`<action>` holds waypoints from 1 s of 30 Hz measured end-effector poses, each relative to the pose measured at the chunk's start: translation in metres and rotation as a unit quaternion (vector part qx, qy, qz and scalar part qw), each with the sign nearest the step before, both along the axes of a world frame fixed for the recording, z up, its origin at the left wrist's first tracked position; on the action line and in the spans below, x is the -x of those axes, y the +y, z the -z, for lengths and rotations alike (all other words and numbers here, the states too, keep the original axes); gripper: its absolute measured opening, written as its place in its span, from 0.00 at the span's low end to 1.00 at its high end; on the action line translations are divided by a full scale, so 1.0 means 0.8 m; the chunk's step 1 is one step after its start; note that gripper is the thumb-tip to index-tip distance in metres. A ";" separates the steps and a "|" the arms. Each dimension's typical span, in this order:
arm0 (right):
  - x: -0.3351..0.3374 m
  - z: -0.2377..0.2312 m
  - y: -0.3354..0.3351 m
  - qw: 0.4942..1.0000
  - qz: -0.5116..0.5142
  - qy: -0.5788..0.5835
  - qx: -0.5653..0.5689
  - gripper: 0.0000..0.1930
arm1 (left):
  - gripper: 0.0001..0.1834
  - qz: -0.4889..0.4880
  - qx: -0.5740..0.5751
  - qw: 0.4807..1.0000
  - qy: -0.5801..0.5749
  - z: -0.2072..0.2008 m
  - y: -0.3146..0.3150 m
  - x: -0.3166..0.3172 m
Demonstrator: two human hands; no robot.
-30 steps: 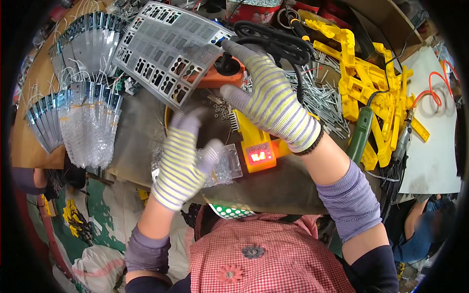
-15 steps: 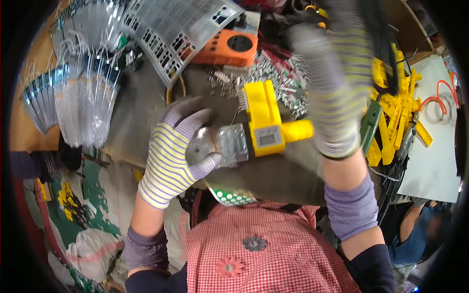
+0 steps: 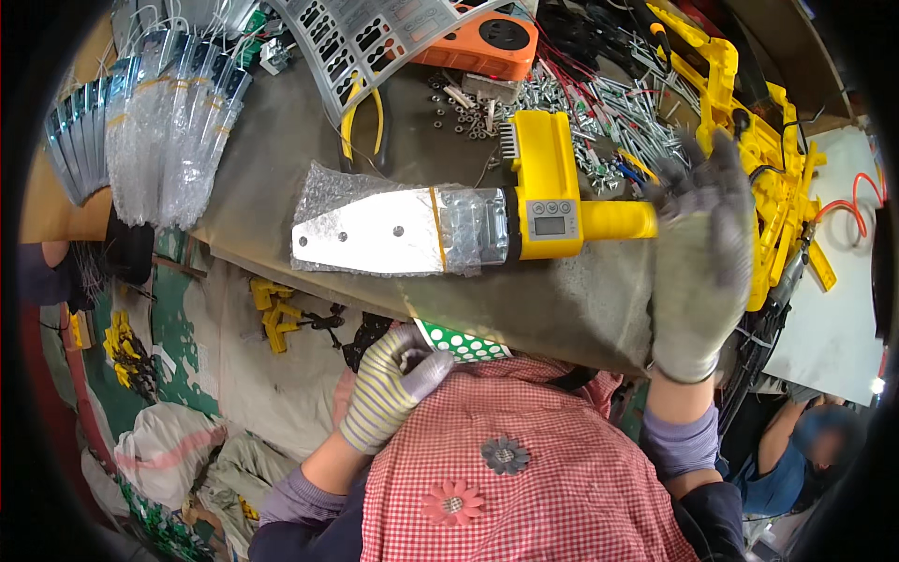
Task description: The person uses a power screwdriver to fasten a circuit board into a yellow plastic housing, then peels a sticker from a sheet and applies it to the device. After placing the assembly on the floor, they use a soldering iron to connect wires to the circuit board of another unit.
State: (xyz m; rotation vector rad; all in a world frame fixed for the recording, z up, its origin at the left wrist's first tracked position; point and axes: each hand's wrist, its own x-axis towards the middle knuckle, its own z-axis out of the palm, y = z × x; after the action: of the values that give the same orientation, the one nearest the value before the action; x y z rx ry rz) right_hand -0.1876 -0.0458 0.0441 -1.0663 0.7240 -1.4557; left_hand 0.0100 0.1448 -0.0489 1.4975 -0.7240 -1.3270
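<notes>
A yellow handheld device with a small grey screen and a side handle lies on the workbench. Its flat silver plate points left, wrapped in bubble wrap with a rubber band round it. Neither hand touches the device. My right hand, in a striped work glove with a grey palm, is just right of the handle, fingers stretched upward and slightly blurred. Down at the bench's front edge, my left hand has its fingers curled beside a green polka-dot cloth at my apron; what they grip, if anything, is hidden.
Several yellow plastic parts are heaped on the right. Screws and small metal pieces are spread at the back, near an orange power strip. Yellow-handled pliers lie behind the device; wrapped blades stand far left. A co-worker sits lower right.
My left hand has let go of the wrapped plate and dropped to the apron. My right hand has come down and rightward from its blurred spot above the bench. The device now lies free.
</notes>
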 end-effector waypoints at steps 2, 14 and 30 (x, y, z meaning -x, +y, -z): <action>0.008 0.017 0.028 0.985 -0.144 0.094 0.020 0.23 | 0.11 0.021 -0.029 0.998 0.056 0.002 0.005 -0.004; -0.059 0.037 0.087 0.747 -0.255 0.549 0.275 0.11 | 0.09 -0.025 0.033 0.999 0.021 -0.013 0.006 -0.006; -0.054 0.040 0.074 0.799 -0.209 0.520 0.218 0.08 | 0.10 0.102 0.103 0.950 -0.278 -0.031 -0.026 -0.034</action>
State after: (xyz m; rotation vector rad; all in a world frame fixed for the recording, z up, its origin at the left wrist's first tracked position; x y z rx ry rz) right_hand -0.1442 0.0136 0.0118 -2.2875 0.8133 -0.5462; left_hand 0.0370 0.1242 -0.0240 1.6692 -1.3654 -0.9302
